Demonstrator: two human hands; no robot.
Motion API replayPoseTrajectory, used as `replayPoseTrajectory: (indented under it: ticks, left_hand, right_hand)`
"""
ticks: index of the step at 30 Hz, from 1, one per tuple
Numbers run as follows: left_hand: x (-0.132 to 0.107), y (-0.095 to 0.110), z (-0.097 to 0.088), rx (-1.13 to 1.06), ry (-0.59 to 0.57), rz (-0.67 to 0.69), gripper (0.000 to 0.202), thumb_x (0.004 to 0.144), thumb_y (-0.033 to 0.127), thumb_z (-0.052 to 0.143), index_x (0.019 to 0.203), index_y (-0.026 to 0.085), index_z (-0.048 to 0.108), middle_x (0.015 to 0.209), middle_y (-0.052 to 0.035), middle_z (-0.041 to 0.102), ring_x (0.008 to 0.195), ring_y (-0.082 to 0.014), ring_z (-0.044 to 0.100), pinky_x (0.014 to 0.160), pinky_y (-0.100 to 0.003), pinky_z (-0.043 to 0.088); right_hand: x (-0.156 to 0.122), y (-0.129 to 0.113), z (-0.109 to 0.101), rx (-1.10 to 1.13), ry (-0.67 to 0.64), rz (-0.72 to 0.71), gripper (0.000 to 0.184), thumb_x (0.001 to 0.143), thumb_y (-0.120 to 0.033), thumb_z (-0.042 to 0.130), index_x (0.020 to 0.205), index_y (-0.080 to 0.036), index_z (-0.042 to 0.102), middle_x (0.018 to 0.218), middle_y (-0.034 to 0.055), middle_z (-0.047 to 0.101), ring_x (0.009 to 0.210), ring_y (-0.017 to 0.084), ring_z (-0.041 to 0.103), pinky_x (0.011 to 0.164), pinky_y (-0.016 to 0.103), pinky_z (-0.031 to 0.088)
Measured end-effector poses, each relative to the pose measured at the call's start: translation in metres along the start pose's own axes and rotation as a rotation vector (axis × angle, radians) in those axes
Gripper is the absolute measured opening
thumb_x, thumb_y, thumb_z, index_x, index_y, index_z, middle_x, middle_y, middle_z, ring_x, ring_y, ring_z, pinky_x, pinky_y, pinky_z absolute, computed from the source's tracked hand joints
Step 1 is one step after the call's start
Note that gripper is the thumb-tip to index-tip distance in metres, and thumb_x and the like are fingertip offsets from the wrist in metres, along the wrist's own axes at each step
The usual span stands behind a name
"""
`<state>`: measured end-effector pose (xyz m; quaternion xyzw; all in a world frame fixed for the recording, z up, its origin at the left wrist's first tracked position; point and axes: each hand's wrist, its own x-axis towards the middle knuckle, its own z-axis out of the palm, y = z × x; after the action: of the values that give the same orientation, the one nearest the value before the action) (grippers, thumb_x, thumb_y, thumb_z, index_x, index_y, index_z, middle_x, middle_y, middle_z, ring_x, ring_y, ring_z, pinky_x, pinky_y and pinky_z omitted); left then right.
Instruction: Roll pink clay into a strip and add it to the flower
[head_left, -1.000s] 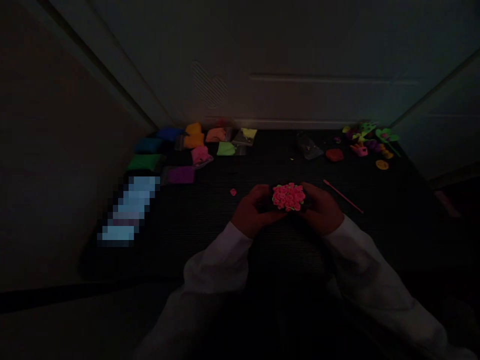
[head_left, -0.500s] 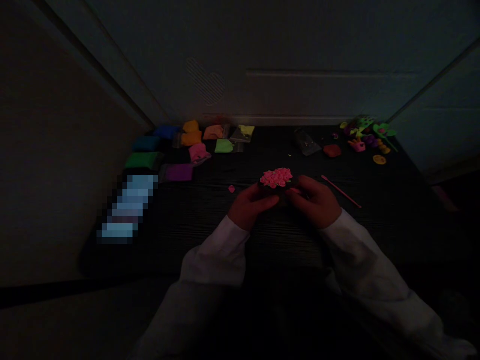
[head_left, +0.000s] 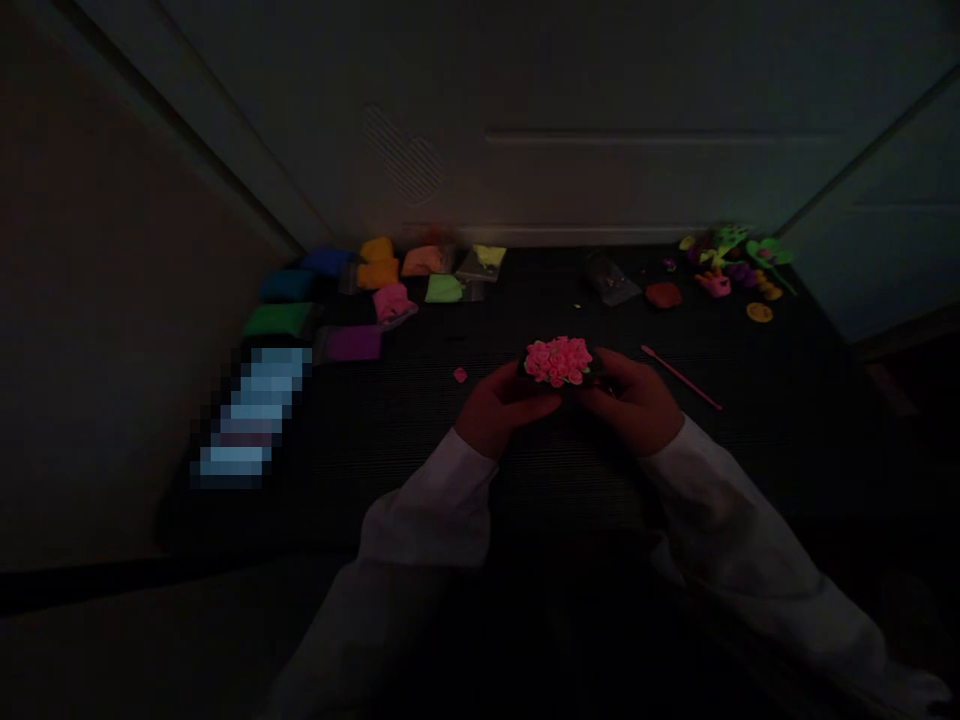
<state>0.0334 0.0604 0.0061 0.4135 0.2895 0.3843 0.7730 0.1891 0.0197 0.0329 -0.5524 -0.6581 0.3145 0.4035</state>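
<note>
Between my hands is a bouquet of small pink clay roses [head_left: 559, 360] with a dark base or wrapping that hardly shows in the dim light. My left hand [head_left: 501, 408] is closed on its left side, thumb along the front. From the right, my right hand [head_left: 634, 402] grips the other side with bent fingers, partly hidden behind it. A small pink clay piece [head_left: 460, 375] lies on the dark table [head_left: 420, 450] left of the bouquet. Just right of my right hand rests a thin pink modelling tool [head_left: 681, 378].
Bags of coloured clay, among them a purple one [head_left: 355, 343] and a green one [head_left: 279, 320], lie at the back left. Nearer is a lit, blurred phone screen [head_left: 255, 415]. A clear bag [head_left: 611, 280], a red lump [head_left: 664, 295] and several clay figures [head_left: 739, 265] sit at the back right.
The bouquet has tipped so that more of the rose tops face me. Both hands keep hold of it in nearly the same place. The view has shifted slightly.
</note>
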Motion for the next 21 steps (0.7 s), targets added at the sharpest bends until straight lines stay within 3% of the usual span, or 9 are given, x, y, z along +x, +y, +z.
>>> replayPoseTrajectory:
  ticks: [10, 15, 21]
  left_hand:
    - [0.000, 0.001, 0.003, -0.014, 0.025, -0.029, 0.042, 0.051, 0.015, 0.072, 0.090, 0.022, 0.059, 0.089, -0.0001, 0.064, 0.086, -0.0186, 0.058, 0.083, -0.037, 0.042]
    - [0.000, 0.001, 0.007, -0.055, 0.090, -0.015, 0.040, 0.048, 0.012, 0.072, 0.085, 0.021, 0.059, 0.084, 0.0013, 0.064, 0.079, -0.0152, 0.059, 0.079, -0.033, 0.044]
    - [-0.001, 0.005, 0.011, -0.086, 0.115, 0.004, 0.038, 0.048, 0.012, 0.071, 0.083, 0.021, 0.059, 0.088, 0.0013, 0.063, 0.087, -0.0157, 0.056, 0.077, -0.031, 0.042]
  right_hand:
    - [0.000, -0.002, 0.004, 0.279, -0.017, 0.072, 0.019, 0.071, -0.029, 0.057, 0.087, -0.018, 0.058, 0.080, 0.0005, 0.058, 0.081, 0.016, 0.054, 0.075, 0.030, 0.041]
    - [0.000, -0.002, 0.003, 0.316, -0.056, 0.124, 0.015, 0.071, -0.029, 0.056, 0.082, -0.019, 0.058, 0.075, -0.0003, 0.057, 0.084, 0.017, 0.053, 0.076, 0.032, 0.041]
    - [0.002, 0.000, 0.004, 0.332, -0.046, 0.166, 0.017, 0.072, -0.030, 0.056, 0.083, -0.018, 0.057, 0.073, -0.0006, 0.056, 0.078, 0.015, 0.053, 0.072, 0.030, 0.041]
